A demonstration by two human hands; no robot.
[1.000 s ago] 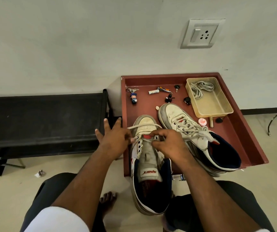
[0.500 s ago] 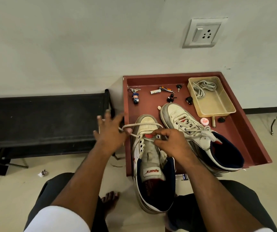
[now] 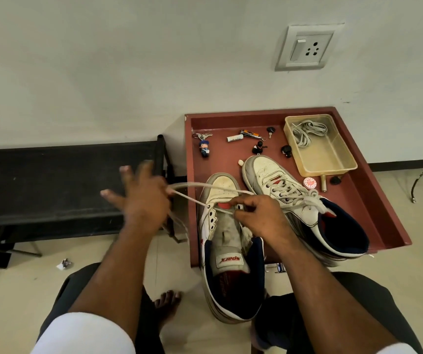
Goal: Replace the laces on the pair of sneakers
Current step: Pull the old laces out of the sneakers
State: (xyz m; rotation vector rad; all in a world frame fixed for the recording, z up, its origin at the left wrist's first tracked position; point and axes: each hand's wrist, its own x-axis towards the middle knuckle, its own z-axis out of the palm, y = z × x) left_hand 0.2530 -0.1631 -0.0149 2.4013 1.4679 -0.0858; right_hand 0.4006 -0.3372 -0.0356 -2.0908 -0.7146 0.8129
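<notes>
Partly blurred left hand (image 3: 145, 200) pinching lace (image 3: 192, 186), fingers splayed; right hand (image 3: 259, 215) fingers pinching it, eyelet hidden.

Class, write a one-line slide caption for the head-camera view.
Left hand pulls a white lace sideways from the near sneaker while the right hand pinches it.

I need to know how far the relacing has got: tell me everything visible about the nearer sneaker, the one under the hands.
The nearer sneaker is a scuffed white high-top with a grey toe cap, navy collar lining and a red-lettered tongue label. It lies toe away from the person, heel overhanging the red tray. Most eyelets are empty; a white lace runs through the lowest ones. The left hand pulls the lace sideways; the right hand pinches it at the eyelets.
</notes>
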